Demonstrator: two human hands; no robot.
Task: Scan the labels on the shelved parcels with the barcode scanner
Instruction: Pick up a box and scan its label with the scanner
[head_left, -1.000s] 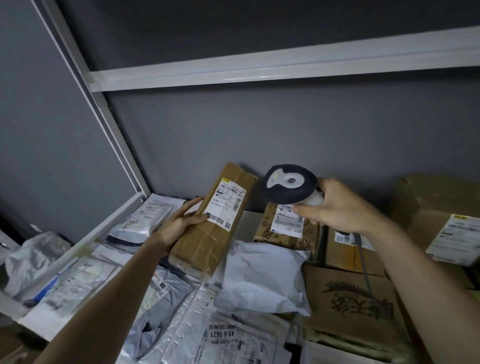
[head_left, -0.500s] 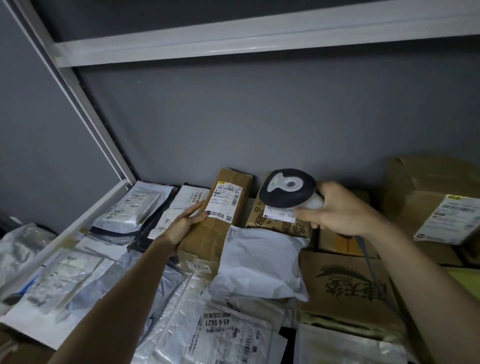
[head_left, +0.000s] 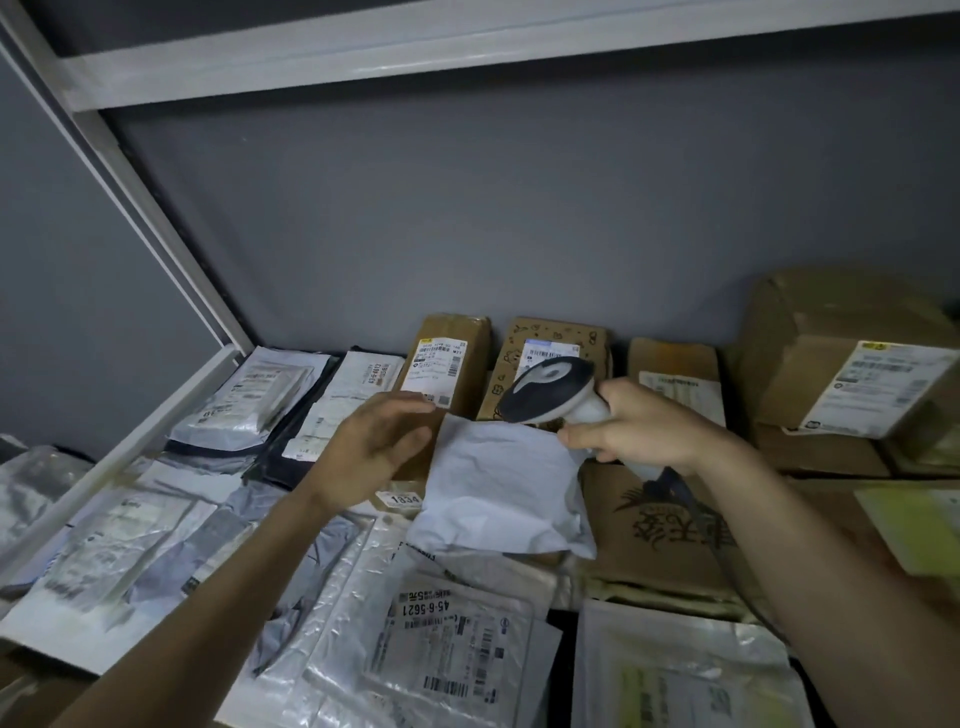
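My right hand (head_left: 644, 428) grips the handle of a grey and dark barcode scanner (head_left: 548, 389), whose head hangs above a white poly bag (head_left: 498, 493) and in front of a small printed cardboard box (head_left: 550, 343) with a white label. A long brown cardboard parcel (head_left: 452, 358) with a white label lies flat against the back wall. My left hand (head_left: 376, 449) hovers over its near end with fingers relaxed and holds nothing.
Several plastic mailers with labels (head_left: 441, 649) cover the shelf's front and left. Cardboard boxes (head_left: 847, 374) are stacked at the right. A brown printed box (head_left: 660, 525) lies under my right forearm. A white shelf beam (head_left: 467, 41) runs overhead, a frame rail (head_left: 171, 410) at the left.
My left hand has let go of the long brown parcel, which now lies flat by the wall. The scanner has tipped down and moved slightly right over the printed box.
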